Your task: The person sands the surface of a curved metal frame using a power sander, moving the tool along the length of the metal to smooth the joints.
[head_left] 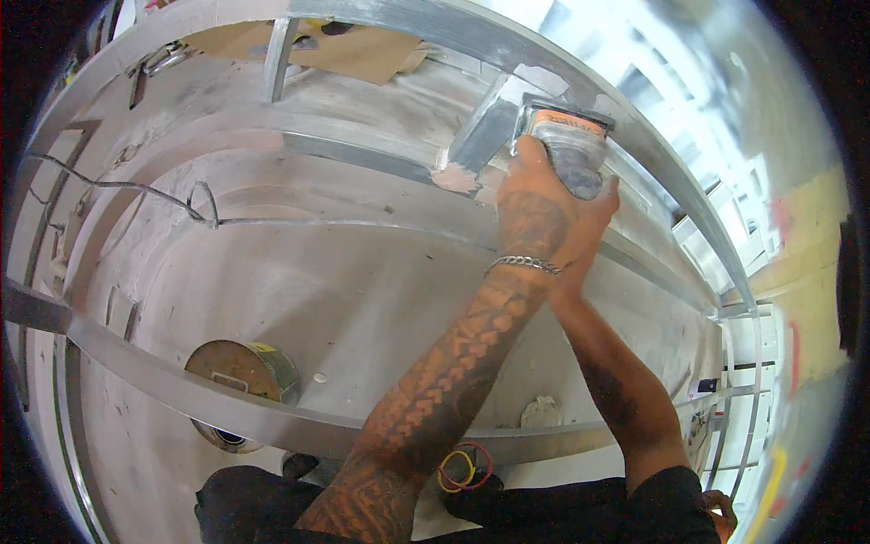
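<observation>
Apparently work is midway: the left hand [541,199] and right hand [594,220] both clasp the power sander [577,159], far and right of centre, at the metal frame [399,16]; nearby bars [353,155] look scuffed, but pale patches [456,179] to its left seem unfinished.

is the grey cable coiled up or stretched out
Mostly stretched out: the cable runs from the left side toward the left wrist, with one loose loop partway.
</observation>
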